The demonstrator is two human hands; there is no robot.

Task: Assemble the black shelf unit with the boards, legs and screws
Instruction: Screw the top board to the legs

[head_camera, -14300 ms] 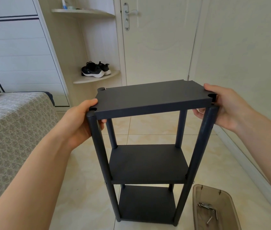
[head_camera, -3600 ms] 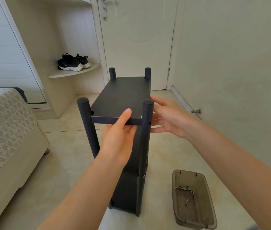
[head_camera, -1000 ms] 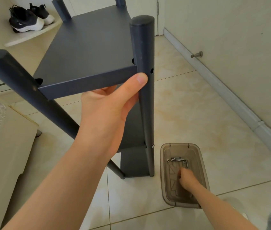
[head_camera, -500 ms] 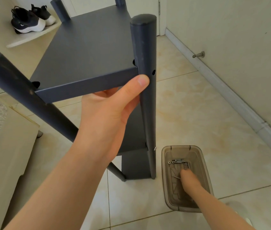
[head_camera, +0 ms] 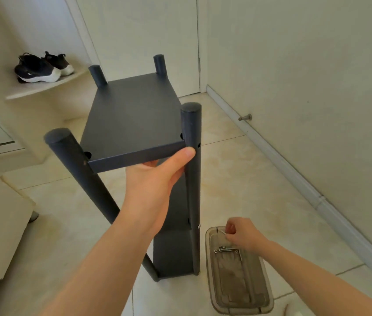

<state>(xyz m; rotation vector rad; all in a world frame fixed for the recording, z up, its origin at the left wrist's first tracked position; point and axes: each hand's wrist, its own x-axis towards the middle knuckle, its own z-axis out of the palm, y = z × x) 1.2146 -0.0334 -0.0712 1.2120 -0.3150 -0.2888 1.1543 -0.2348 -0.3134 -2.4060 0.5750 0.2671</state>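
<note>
Beside the foot of the standing shelf unit (head_camera: 172,254), the right hand (head_camera: 241,233) is rising from the tray (head_camera: 269,295), now pinching a screw (head_camera: 223,232), while the left hand (head_camera: 157,179) is gripping the top board (head_camera: 132,119) from beneath, steadying it, likely for fastening.

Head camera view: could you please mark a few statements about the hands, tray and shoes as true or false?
1. The left hand grips the top board at its front edge. True.
2. The right hand lies flat on the floor. False: it pinches a screw above the tray.
3. The tray lies left of the shelf unit. False: it lies to its right.
4. Shoes sit on the corner shelf. True.
</note>
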